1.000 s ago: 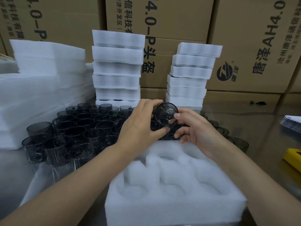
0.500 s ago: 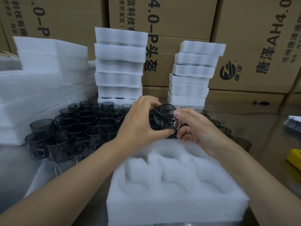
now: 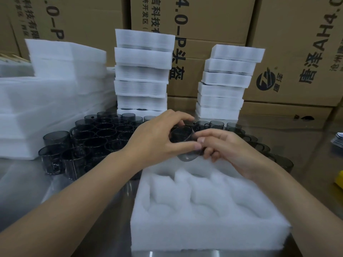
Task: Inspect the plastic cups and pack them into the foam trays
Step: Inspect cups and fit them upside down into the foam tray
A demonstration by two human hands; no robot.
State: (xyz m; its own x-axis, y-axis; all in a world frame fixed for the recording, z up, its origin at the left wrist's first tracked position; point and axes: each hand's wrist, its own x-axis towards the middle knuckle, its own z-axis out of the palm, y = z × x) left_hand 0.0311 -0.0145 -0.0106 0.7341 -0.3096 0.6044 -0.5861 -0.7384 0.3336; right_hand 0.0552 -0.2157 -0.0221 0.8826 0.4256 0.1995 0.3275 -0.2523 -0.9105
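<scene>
Tipped since the frame 0.5 s ago, the smoky cup (image 3: 182,139) no longer faces the camera end-on. It sits slanted and lower, between both sets of fingers. The left hand (image 3: 154,143) curls thumb and fingers round 1 side, and the right hand (image 3: 228,147) pinches the other. The foam tray (image 3: 204,229) lies just below the fingertips. Loose cups (image 3: 96,138) crowd left of and beyond the left fingers.
</scene>
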